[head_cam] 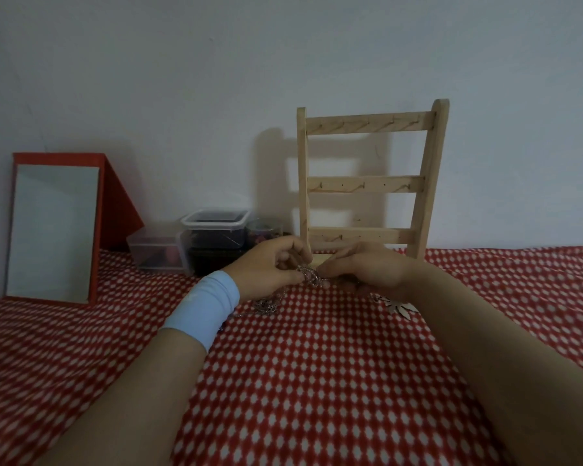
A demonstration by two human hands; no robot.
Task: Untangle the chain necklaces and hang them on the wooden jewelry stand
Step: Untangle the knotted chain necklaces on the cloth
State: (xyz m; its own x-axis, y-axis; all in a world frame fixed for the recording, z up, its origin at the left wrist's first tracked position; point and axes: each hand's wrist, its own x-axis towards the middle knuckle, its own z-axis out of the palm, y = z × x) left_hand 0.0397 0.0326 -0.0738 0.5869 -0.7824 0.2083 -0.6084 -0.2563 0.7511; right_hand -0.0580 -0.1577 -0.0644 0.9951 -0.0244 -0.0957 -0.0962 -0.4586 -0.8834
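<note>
Just between them, left hand (272, 264) and right hand (367, 269) pinch the tangled chain necklaces (308, 276).

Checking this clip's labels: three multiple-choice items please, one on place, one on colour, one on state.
1. The wooden stand is: A lying flat; B standing by the wall; C inside a box.
2. The wristband is: A light blue; B green; C black.
3. The chain tangle is: A hung on the stand; B pinched by left hand and right hand; C lying untouched.
B, its posts rise before the wall; A, pale blue on the left wrist; B, fingers meet on it.
</note>
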